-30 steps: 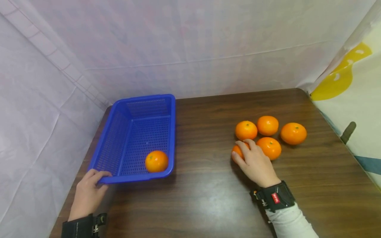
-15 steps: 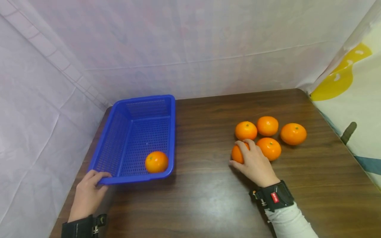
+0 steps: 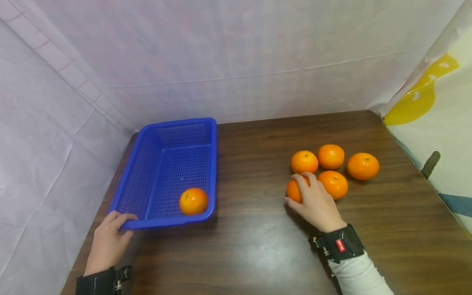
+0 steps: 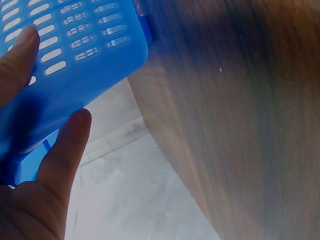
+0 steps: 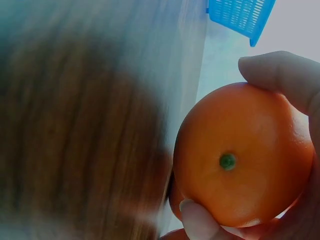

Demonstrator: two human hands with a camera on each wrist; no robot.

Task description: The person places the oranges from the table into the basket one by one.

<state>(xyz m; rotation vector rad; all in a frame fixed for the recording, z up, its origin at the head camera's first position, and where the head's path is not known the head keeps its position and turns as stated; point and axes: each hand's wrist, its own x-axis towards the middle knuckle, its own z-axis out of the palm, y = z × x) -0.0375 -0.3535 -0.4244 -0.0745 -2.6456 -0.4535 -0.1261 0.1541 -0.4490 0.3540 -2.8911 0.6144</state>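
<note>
Two curved hands [image 3: 108,241] [image 3: 318,203], well apart

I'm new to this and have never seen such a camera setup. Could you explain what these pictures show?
There is no machine here, just a person's two bare hands. The head picture comes from a camera worn on the head, looking forward and down. The wrist pictures come from a camera on each wrist, looking closely at that hand's work.

On the brown table stands a blue basket with one orange fruit inside. The left hand grips the basket's rim at its near left corner. The right hand has its fingers round a second fruit; whether that is lifted at all, I cannot tell. Four more fruits lie close by on the table.
</note>
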